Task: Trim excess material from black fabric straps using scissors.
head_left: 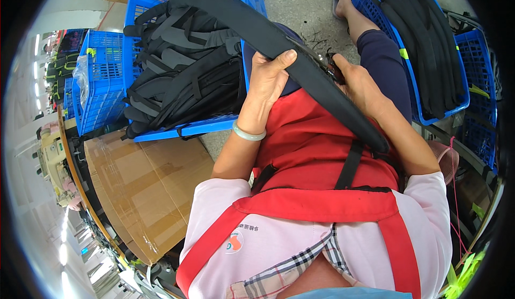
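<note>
A long padded black shoulder strap (316, 79) runs slantwise across my lap, its far end reaching over the blue basket. My left hand (271, 73) is closed around its middle, thumb on top and the other fingers hidden beneath. At the strap's right edge, my right hand (360, 84) is closed on a pair of dark scissors (333, 69). The blades lie close along the strap's edge and are only partly visible.
A blue basket (188, 129) heaped with black and grey straps (188, 68) stands ahead on the left, beside a cardboard box (150, 186). Another blue basket (413, 92) at the right holds long black straps (429, 52). Dark thread scraps (317, 44) litter the floor.
</note>
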Available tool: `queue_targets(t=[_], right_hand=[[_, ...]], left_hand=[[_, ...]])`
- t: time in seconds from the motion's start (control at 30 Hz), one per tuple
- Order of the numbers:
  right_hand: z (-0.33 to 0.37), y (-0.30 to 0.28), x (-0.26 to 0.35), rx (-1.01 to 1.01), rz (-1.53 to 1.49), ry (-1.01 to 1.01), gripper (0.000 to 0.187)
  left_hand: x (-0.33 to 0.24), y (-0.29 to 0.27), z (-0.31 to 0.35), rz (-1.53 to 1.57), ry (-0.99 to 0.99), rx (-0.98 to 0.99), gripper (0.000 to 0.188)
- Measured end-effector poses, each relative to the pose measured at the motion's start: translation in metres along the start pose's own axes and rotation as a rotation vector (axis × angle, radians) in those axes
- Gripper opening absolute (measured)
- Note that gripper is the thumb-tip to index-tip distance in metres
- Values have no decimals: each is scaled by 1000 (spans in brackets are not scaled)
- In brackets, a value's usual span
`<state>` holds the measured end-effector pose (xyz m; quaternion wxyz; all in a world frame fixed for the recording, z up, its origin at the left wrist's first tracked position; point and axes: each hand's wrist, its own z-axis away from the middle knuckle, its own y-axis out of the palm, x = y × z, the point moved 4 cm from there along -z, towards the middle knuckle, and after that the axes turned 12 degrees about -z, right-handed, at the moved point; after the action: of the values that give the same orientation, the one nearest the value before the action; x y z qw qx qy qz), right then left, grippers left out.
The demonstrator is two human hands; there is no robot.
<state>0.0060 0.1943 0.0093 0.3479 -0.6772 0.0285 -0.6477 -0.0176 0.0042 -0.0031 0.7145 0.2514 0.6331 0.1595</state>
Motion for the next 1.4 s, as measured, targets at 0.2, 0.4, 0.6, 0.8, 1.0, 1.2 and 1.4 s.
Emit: queue_targets(t=[0.2, 0.4, 0.6, 0.8, 1.0, 1.2, 1.4], right_hand=[[0, 1, -6, -33, -54, 59, 31], [-2, 2, 0, -105, 14, 20, 32], [-7, 0, -2, -48, 16, 54, 32], [-4, -5, -1, -67, -22, -16, 31], [-4, -4, -3, -81, -17, 85, 31], [-9, -4, 1, -70, 13, 58, 32], [-9, -9, 8, -63, 23, 42, 31]], left_hand=[[-12, -4, -9, 48, -69, -39, 12], [-1, -1, -7, 27, -49, -13, 15], [1, -3, -8, 35, -36, 7, 16], [-7, -2, -6, 59, -66, 89, 17], [-11, -7, -18, 22, -88, 35, 15], [-4, -3, -15, 1, -39, 53, 18], [-2, -2, -13, 4, -36, 94, 16]])
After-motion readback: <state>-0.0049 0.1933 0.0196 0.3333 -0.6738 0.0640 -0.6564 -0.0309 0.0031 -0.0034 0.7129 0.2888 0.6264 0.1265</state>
